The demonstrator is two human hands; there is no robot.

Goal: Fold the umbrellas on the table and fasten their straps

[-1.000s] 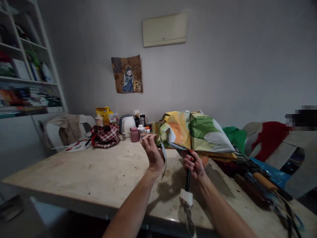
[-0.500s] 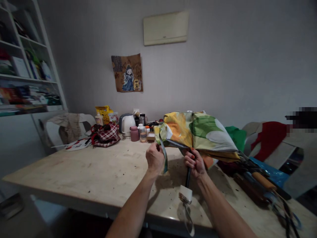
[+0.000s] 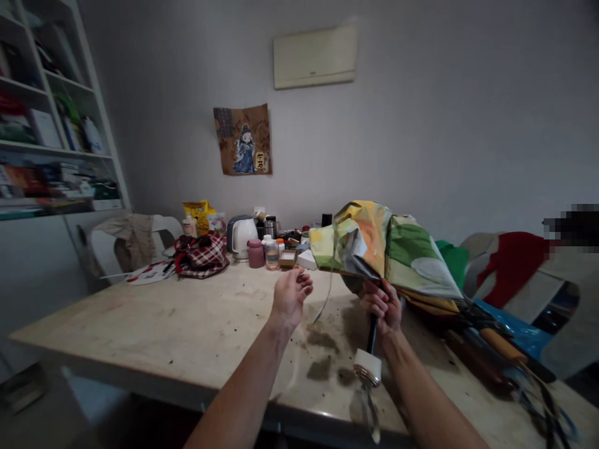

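Observation:
A folding umbrella [image 3: 416, 252] with a loose yellow, green and white canopy lies slanted above the table. My right hand [image 3: 382, 307] is closed round its dark shaft, just under the canopy. Below that fist the white handle [image 3: 367, 368] points toward me, with a wrist loop hanging from it. To the left, my left hand [image 3: 292, 298] is empty, its fingers loosely curled and apart, a short way off the canopy. A thin closing strap [image 3: 329, 296] dangles from the canopy's left side, beyond my left fingers.
Several other umbrellas [image 3: 491, 355] lie at the table's right edge. Along the back stand a kettle [image 3: 241, 238], a pink jar [image 3: 256, 254] and a clear bottle [image 3: 272, 255]. A checked cloth bag [image 3: 201, 255] and a round fan [image 3: 150, 272] lie at the left.
My left hand has let go of the strap and canopy edge, and its fingers have loosened. The umbrella and my right hand have shifted slightly right; the canopy's left side puffs out more.

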